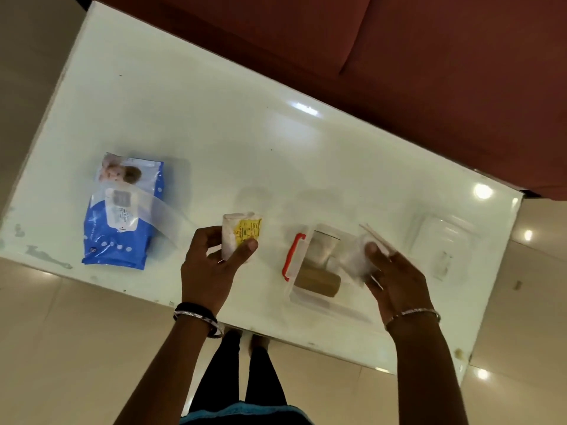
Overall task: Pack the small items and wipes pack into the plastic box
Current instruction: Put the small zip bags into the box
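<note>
A clear plastic box with a red latch stands near the table's front edge; a brown roll and a pale item lie inside it. My left hand holds a small white packet with a yellow label to the left of the box. Over the box's right side, my right hand grips a clear bag with thin sticks. The blue wipes pack lies flat at the table's left.
The white glossy table carries the box's clear lid at its right end. A dark red sofa runs along the far side. Beige floor tiles and my legs are below the front edge.
</note>
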Demonstrator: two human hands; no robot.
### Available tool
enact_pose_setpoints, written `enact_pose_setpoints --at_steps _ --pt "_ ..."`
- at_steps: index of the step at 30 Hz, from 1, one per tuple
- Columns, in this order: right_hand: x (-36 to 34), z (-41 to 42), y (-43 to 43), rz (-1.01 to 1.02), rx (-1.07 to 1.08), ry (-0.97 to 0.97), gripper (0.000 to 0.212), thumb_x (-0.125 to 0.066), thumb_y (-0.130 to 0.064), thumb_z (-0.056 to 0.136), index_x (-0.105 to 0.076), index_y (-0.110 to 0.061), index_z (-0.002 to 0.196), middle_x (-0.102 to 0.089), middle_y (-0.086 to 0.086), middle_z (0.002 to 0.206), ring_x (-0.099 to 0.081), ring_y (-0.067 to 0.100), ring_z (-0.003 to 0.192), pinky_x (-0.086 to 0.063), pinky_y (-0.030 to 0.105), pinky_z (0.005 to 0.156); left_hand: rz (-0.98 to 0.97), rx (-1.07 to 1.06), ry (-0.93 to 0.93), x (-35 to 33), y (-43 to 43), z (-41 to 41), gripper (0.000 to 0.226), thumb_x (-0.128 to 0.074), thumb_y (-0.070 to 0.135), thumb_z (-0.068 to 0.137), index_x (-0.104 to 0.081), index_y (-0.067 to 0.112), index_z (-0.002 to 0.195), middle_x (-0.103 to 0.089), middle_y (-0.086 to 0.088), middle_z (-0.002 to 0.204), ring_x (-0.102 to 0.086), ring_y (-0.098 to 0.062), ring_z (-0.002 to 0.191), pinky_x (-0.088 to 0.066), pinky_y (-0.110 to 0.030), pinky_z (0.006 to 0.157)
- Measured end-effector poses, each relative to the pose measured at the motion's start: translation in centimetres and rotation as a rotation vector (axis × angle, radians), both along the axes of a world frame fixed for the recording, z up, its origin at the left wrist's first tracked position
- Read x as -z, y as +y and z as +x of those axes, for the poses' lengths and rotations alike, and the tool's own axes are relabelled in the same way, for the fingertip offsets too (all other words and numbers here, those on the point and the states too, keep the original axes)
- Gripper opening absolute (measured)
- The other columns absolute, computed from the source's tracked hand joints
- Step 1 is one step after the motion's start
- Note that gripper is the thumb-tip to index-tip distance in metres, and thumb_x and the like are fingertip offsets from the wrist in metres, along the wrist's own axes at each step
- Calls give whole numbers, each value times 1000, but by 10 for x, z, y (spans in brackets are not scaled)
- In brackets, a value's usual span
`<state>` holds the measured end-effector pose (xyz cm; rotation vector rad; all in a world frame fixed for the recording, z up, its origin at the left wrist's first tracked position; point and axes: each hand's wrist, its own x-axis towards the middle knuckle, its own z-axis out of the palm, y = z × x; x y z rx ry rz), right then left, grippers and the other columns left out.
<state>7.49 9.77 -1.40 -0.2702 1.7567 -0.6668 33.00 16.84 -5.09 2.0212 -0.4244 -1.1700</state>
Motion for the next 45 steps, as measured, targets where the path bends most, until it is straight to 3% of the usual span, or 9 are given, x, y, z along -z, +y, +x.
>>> enact_pose_setpoints --at_steps 3,9,13,20,25,31,36,41,45 --pt "19 -36 22 173 52 106 35 -75 -10 83 -68 -8 118 -70 16 120 -66 31 112 -54 37 84 -16 35 27 -3 2 -17 58 -79 51 55 -60 24 103 -67 15 98 -66 12 81 -52 -8 61" --pt "70 -34 23 193 -38 279 44 -83 -12 76 -68 -2 116 -70 19 114 -67 37 108 -53 50 99 22 119 13 -4 11 -43 54 -79 53 55 -63 29 100 -72 12 94 -68 -5 90 -54 -23 73" --pt "95 -17 8 151 -16 322 42 -84 -20 73 -70 -11 112 -72 10 112 -65 23 91 -55 40 97 40 143 -11 -6 14 -54 50 -82 48 59 -63 28 101 -72 9 94 -68 -7 90 -53 -24 73" --pt "114 -11 -3 156 49 298 43 -82 -28 75 -70 -13 113 -69 2 97 -67 26 98 -53 40 99 44 195 -61 -12 10 -74 48 -82 49 61 -65 29 100 -73 12 90 -67 4 82 -50 -9 58" --pt "108 -9 7 127 -42 386 46 -88 -32 69 -70 -11 107 -72 2 94 -63 16 84 -46 23 81 34 235 -70 -15 5 -86 46 -84 47 59 -65 31 98 -73 13 88 -66 5 82 -54 -11 59" --pt "75 -11 19 62 -194 498 40 -75 -40 83 -68 -11 110 -72 3 110 -67 21 103 -43 23 87 2 353 -142 -19 -2 -107 54 -82 54 58 -64 28 102 -71 18 88 -67 4 77 -55 -12 59" --pt "27 -27 49 -32 -200 18 54 -78 -60 68 -74 -14 95 -78 4 94 -75 18 92 -61 33 79 2 518 -229 -20 -5 -138 57 -81 54 61 -62 27 107 -70 12 94 -66 -8 81 -58 -30 70" --pt "22 -34 67 -16 -135 52 39 -89 -31 68 -71 -16 100 -78 6 95 -75 26 93 -60 49 87 -45 658 -106 -23 0 -171 51 -82 37 67 -62 24 112 -70 11 101 -65 -8 88 -57 -30 75" --pt "28 -55 62 82 -222 379 55 -88 -45 64 -63 -15 104 -74 -6 78 -71 13 74 -55 25 66 -32 626 -77 -21 7 -169 51 -82 29 69 -64 22 116 -68 9 108 -63 -6 94 -55 -24 84"
